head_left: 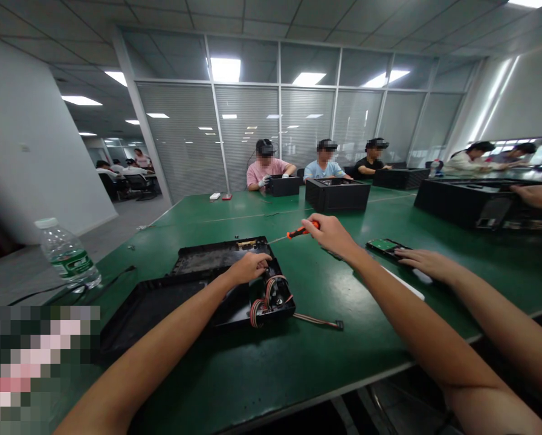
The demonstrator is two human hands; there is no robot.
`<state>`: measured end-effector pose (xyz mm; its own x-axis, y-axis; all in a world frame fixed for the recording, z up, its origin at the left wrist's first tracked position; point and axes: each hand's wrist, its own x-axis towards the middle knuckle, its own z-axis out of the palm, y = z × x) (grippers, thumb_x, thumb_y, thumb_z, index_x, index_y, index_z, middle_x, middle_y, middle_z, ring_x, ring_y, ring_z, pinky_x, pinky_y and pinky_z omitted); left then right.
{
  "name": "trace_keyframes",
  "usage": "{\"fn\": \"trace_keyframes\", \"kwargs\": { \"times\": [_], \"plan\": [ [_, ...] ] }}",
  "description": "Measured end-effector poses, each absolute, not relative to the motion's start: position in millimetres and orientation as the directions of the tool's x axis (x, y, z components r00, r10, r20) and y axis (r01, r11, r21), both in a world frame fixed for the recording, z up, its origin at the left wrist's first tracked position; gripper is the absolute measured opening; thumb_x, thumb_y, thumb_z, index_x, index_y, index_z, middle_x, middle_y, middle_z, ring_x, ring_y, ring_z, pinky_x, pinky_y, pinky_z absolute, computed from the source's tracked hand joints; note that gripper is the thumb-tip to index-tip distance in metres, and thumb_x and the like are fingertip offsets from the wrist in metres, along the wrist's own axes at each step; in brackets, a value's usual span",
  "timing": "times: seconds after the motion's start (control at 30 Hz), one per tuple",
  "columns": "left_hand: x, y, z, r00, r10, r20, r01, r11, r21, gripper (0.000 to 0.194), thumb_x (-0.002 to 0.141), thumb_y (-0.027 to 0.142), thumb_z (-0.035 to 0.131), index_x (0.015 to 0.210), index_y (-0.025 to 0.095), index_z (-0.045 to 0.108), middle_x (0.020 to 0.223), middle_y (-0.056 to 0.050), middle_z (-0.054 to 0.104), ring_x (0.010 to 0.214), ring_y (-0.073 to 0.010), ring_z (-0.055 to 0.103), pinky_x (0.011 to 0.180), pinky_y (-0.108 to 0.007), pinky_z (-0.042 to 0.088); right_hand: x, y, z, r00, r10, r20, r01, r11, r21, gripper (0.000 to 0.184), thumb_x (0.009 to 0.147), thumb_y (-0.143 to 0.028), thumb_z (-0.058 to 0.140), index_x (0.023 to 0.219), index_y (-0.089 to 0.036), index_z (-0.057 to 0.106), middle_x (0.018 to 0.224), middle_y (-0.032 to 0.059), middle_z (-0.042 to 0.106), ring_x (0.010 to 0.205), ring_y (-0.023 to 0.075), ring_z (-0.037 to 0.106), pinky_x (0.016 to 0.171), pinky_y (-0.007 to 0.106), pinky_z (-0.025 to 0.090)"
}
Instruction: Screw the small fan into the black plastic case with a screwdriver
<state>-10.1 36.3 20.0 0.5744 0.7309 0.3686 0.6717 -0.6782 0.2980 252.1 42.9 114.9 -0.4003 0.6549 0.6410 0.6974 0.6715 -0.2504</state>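
Observation:
An opened black case [248, 302] lies on the green table in front of me, with striped wires [271, 293] coiled at its right end. My left hand [251, 267] is closed over the case's inner edge, its fingers bent and the tips partly hidden. In my right hand [333, 234] is a screwdriver [303, 229] with an orange and black handle. Its shaft points left, the tip at or close to the upper right corner of the case, near a gold-coloured strip [248, 244]. Whether the tip touches a screw, I cannot tell.
On the left stands a water bottle [69, 257] beside a black cable [112, 281]. To my right, a co-worker's hand [427, 264] touches a part with a green circuit board [383, 244]. Black computer cases [338, 194] and seated people are across the table [234, 374].

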Motion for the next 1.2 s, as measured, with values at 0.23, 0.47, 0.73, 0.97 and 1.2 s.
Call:
{"fn": "trace_keyframes", "kwargs": {
  "times": [0.23,0.47,0.73,0.97,1.2],
  "plan": [
    [-6.2,37.2,19.1,0.66,0.695,0.286,0.728,-0.685,-0.017,0.029,0.076,0.01,0.048,0.105,0.014,0.053,0.095,-0.007,0.057,0.09,-0.0175,0.053,0.084,-0.029,0.041,251.6,55.0,60.0,-0.268,0.746,0.609,0.445,0.657,-0.609,0.041,0.083,-0.051,0.04,0.076,-0.015,0.057,0.052,-0.0026,0.053,0.044,0.0096,0.052,0.047,0.021,0.036],
    [-7.1,37.2,15.4,0.714,0.659,0.236,0.696,-0.703,-0.145,0.022,0.08,0.008,0.04,0.098,0.012,0.053,0.093,-0.01,0.052,0.086,-0.0185,0.049,0.08,-0.029,0.041,239.2,55.5,49.2,-0.237,0.822,0.518,0.013,0.536,-0.844,0.036,0.081,-0.052,0.045,0.079,-0.016,0.051,0.057,-0.0033,0.053,0.048,0.009,0.052,0.048,0.023,0.045],
    [-2.0,35.0,13.3,0.721,0.668,0.185,0.684,-0.644,-0.343,0.02,0.083,0.008,0.037,0.091,0.009,0.056,0.089,-0.012,0.054,0.083,-0.0202,0.049,0.076,-0.031,0.04,216.6,43.3,33.2,-0.462,0.855,0.234,-0.5,-0.033,-0.865,0.023,0.073,-0.027,0.065,0.085,-0.018,0.047,0.079,-0.0008,0.058,0.067,0.0082,0.058,0.07,0.029,0.054],
    [-0.7,32.1,17.5,0.686,0.715,0.137,0.684,-0.568,-0.459,0.018,0.083,0.008,0.039,0.083,0.009,0.056,0.082,-0.011,0.058,0.072,-0.0184,0.055,0.066,-0.028,0.041,206.4,33.5,21.5,-0.599,0.784,0.163,-0.418,-0.133,-0.899,0.025,0.071,-0.024,0.066,0.09,-0.016,0.051,0.069,-0.0037,0.05,0.059,0.006,0.052,0.061,0.024,0.052],
    [1.3,28.8,18.8,0.646,0.748,0.155,0.721,-0.53,-0.447,0.017,0.083,0.014,0.038,0.087,0.01,0.055,0.08,-0.013,0.06,0.071,-0.021,0.057,0.062,-0.03,0.042,199.5,19.4,18.8,-0.63,0.757,0.175,-0.419,-0.141,-0.897,0.028,0.069,-0.028,0.067,0.084,-0.017,0.046,0.075,-0.003,0.051,0.059,0.0064,0.049,0.056,0.024,0.046]
  ]
}}
